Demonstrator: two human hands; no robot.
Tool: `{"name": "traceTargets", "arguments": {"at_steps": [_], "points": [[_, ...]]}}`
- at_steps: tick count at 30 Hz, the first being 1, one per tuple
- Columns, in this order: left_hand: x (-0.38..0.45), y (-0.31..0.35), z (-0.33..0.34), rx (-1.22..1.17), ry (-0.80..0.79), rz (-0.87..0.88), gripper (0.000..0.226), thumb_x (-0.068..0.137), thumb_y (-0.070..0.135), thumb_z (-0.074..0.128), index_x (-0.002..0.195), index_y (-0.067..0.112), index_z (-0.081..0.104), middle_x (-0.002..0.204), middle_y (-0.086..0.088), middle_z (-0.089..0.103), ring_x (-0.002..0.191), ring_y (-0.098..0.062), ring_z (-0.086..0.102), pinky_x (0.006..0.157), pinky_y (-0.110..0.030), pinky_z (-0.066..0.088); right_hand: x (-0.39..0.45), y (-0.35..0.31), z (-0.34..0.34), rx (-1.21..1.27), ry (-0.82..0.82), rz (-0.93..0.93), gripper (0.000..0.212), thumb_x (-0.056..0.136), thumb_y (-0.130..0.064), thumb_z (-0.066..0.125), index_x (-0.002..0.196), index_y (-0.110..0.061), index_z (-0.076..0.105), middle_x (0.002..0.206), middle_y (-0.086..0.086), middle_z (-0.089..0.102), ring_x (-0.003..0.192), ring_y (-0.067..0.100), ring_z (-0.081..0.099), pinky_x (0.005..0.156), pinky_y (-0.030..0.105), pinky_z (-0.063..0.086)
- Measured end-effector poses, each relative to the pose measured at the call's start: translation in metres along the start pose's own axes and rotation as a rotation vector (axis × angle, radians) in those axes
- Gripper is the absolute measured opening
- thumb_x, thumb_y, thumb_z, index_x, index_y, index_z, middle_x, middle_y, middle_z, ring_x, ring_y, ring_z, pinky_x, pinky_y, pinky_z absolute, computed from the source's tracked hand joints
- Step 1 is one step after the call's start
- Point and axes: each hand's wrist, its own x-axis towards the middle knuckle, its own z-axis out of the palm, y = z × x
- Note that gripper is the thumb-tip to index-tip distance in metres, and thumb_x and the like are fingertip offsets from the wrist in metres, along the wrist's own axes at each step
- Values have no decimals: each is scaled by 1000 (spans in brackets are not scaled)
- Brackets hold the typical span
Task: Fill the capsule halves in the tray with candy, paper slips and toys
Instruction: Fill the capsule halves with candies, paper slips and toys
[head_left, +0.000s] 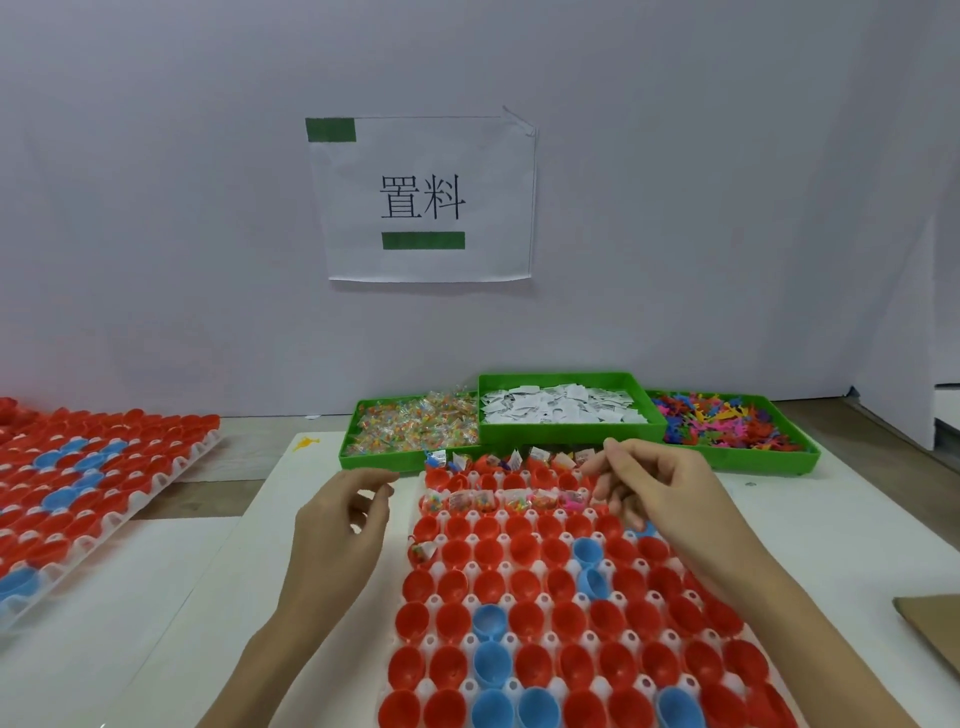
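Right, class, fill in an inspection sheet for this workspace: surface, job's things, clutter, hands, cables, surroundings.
Surface: white table.
Job's things: capsule tray, far rows filled, near rows empty; green bins of candy, paper slips, toys.
Clutter: second tray at left; yellow toy; cardboard at right.
Hands: left hand beside the tray, holding nothing visible; right hand over filled rows, contents unclear.
Cables: nothing seen.
Surroundings: white wall, paper sign.

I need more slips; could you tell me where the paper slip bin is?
In the head view, the paper slip bin sits at the table's far edge, between the candy bin and toy bin.
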Motion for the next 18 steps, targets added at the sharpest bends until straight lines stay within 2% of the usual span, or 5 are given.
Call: {"name": "traceTargets", "arguments": {"at_steps": [4,6,10,15,18], "points": [[36,-7,22,120,65,50,17,97,6,64,111,11,72,106,0,67,87,-9,64,76,-22,52,2,4,-4,27,33,-14,35,103,-28,55,82,-16,80,70,12,71,52,12,56,45,18,44],[66,-13,30,236,-14,86,20,100,10,61,118,6,70,114,-7,67,102,-24,62,90,-37,52,2,6,-5,30,48,-9,35,103,-28,55,81,-16,80,69,12,71,52,12,56,45,18,44],[119,-16,42,413,-220,135,28,102,11,58,127,4,67,126,-12,68,115,-31,61,99,-41,47,2,9,-7,24,62,2,34,102,-28,55,83,-14,79,68,11,72,51,10,58,46,17,45],[137,-23,59,555,-429,112,26,101,13,61,124,8,72,124,-11,72,111,-30,67,95,-38,51,4,10,-10,34,72,2,34,103,-27,56,82,-14,79,67,11,71,51,9,58,47,15,44],[137,-28,64,533,-404,70,16,97,11,68,108,3,76,109,-13,76,97,-30,69,84,-35,54,4,10,-11,36,75,-7,34,103,-26,56,81,-16,79,67,10,71,51,8,59,47,15,44]]}}
